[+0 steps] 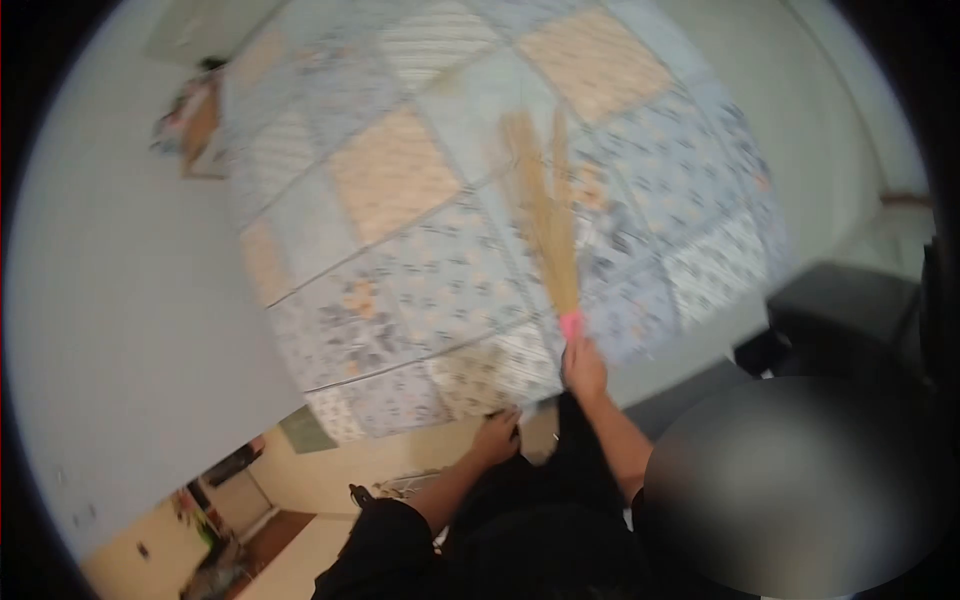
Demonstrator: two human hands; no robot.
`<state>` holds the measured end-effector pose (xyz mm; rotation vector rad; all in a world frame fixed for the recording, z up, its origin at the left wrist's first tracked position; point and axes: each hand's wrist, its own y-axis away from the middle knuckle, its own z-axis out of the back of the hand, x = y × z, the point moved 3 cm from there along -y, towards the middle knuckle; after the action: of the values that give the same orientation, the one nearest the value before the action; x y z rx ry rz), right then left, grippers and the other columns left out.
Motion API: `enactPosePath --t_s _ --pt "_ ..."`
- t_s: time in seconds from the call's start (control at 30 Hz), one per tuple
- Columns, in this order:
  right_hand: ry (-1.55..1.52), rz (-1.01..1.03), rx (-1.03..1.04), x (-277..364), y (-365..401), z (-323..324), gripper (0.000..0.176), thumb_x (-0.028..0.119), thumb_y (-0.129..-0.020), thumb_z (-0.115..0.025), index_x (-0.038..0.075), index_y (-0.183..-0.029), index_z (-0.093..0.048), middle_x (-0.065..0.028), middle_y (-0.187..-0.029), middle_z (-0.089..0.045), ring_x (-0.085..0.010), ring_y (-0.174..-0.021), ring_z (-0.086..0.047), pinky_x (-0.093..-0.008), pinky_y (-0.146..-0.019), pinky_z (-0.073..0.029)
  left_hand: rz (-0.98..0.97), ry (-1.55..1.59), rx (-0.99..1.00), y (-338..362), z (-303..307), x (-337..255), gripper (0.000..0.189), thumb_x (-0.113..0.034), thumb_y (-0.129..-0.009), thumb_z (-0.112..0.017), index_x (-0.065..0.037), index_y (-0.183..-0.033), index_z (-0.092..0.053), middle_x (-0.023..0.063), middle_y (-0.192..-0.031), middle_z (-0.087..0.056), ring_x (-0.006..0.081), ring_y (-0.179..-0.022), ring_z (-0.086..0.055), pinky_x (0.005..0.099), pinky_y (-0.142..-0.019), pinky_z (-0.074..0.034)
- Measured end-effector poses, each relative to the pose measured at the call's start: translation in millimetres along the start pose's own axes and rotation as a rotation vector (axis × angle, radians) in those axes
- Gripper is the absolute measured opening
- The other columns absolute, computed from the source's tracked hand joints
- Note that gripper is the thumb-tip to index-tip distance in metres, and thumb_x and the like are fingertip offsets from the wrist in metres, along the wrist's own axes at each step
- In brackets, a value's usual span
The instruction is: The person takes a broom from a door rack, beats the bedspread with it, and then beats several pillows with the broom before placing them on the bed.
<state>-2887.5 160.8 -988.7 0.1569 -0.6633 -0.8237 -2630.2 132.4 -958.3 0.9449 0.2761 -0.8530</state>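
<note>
My right hand (585, 370) is closed around the pink grip of a straw broom (552, 235). The broom's pale yellow bristles point away from me, spread in two clumps over the patchwork quilt (450, 265), slightly blurred. At the quilt's near edge, my left hand (497, 436) rests against dark clothing with nothing seen in it. Its fingers look loosely extended, though small and blurred. Blue, peach and white floral squares make up the quilt, which covers a bed.
A plain grey-blue wall (130, 280) runs along the left. Some small items, one of them brown (202, 130), lie beside the bed's far left. A dark box-like object (845, 310) stands at the right, and a large blurred round shape (800, 490) blocks the lower right.
</note>
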Motion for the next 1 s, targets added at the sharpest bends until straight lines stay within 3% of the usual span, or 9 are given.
enactPosePath --t_s 0.13,0.2,0.3,0.4,0.57,0.7,0.73,0.83,1.0 --pt "-0.061 0.451 0.594 135.4 82.9 -148.8 0.033 0.025 -0.093 -0.047 0.008 -0.12 -0.054 -0.0248 -0.092 -0.063 -0.0444 -0.076 -0.064 -0.0552 -0.07 -0.053 0.735 0.492 -0.13 73.0 11.8 89.1 0.051 -0.022 -0.083 -0.062 -0.003 -0.13 -0.052 0.022 -0.134 -0.053 0.0359 -0.114 -0.057 0.0464 -0.093 -0.048" --pt "-0.054 0.627 0.799 192.9 111.5 -168.1 0.038 0.029 -0.09 -0.05 0.014 -0.125 -0.053 -0.0237 -0.098 -0.064 -0.0428 -0.084 -0.065 -0.054 -0.073 -0.052 0.811 0.453 -0.201 123.2 -2.8 151.9 0.051 -0.023 -0.084 -0.062 -0.002 -0.13 -0.051 0.0225 -0.134 -0.052 0.0371 -0.115 -0.056 0.0472 -0.094 -0.047" --pt "-0.151 0.7 0.786 243.9 99.5 -147.3 0.052 0.034 -0.09 -0.053 0.018 -0.138 -0.045 -0.0207 -0.106 -0.065 -0.0406 -0.091 -0.064 -0.051 -0.079 -0.052 0.868 0.321 -0.486 166.8 15.4 220.8 0.054 -0.025 -0.085 -0.061 -0.001 -0.132 -0.049 0.0233 -0.136 -0.05 0.041 -0.119 -0.052 0.0484 -0.099 -0.043" --pt "-0.233 0.433 0.459 243.2 23.5 -136.2 0.039 0.036 -0.093 -0.053 0.011 -0.121 -0.057 -0.0204 -0.104 -0.065 -0.0424 -0.086 -0.063 -0.0523 -0.075 -0.049 0.652 0.079 -0.862 189.2 35.6 276.9 0.061 -0.027 -0.088 -0.06 0.0 -0.14 -0.041 0.0256 -0.146 -0.038 0.0469 -0.133 -0.037 0.0484 -0.11 -0.033" --pt "-0.079 0.15 -0.336 286.4 -97.3 -109.8 0.042 0.024 -0.096 -0.044 0.005 -0.133 -0.047 -0.0231 -0.114 -0.06 -0.0427 -0.1 -0.06 -0.051 -0.082 -0.048 0.894 0.439 -0.82 205.7 24.2 333.5 0.07 -0.028 -0.09 -0.06 -0.004 -0.148 -0.03 0.0242 -0.156 -0.018 0.0455 -0.14 -0.024 0.0479 -0.114 -0.027" --pt "0.253 0.305 0.5 398.3 -3.5 -250.7 0.051 0.027 -0.094 -0.048 0.005 -0.139 -0.043 -0.0245 -0.112 -0.062 -0.04 -0.096 -0.063 -0.0477 -0.082 -0.049 0.674 0.494 -1.004 224.8 4.8 335.0 0.074 -0.032 -0.091 -0.059 -0.007 -0.151 -0.024 0.023 -0.158 -0.015 0.0452 -0.14 -0.025 0.0463 -0.112 -0.03" --pt "-0.06 0.877 0.326 398.8 42.3 -304.7 0.054 0.023 -0.092 -0.049 0.005 -0.142 -0.04 -0.0243 -0.117 -0.062 -0.0381 -0.103 -0.062 -0.0434 -0.085 -0.049 0.706 0.525 -1.027 233.8 -0.5 330.8 0.074 -0.032 -0.091 -0.059 -0.007 -0.151 -0.024 0.023 -0.158 -0.015 0.0452 -0.14 -0.025 0.0463 -0.112 -0.03" --pt "0.133 0.737 0.906 478.2 150.3 -315.3 0.055 0.018 -0.089 -0.049 0.011 -0.143 -0.041 -0.0274 -0.126 -0.056 -0.0454 -0.109 -0.056 -0.0479 -0.092 -0.045 0.831 0.785 -0.802 250.5 -34.3 327.6 0.068 -0.032 -0.091 -0.058 -0.005 -0.148 -0.031 0.0248 -0.154 -0.025 0.0432 -0.13 -0.043 0.045 -0.107 -0.038" --pt "-0.213 0.74 0.464 456.2 103.1 -284.0 0.053 0.012 -0.095 -0.041 0.005 -0.147 -0.034 -0.0216 -0.145 -0.041 -0.0356 -0.13 -0.043 -0.0393 -0.108 -0.033 0.986 1.175 -0.655 281.4 -103.4 342.2 0.063 -0.035 -0.089 -0.056 -0.003 -0.142 -0.043 0.0243 -0.131 -0.055 0.0379 -0.118 -0.056 0.0412 -0.102 -0.043"
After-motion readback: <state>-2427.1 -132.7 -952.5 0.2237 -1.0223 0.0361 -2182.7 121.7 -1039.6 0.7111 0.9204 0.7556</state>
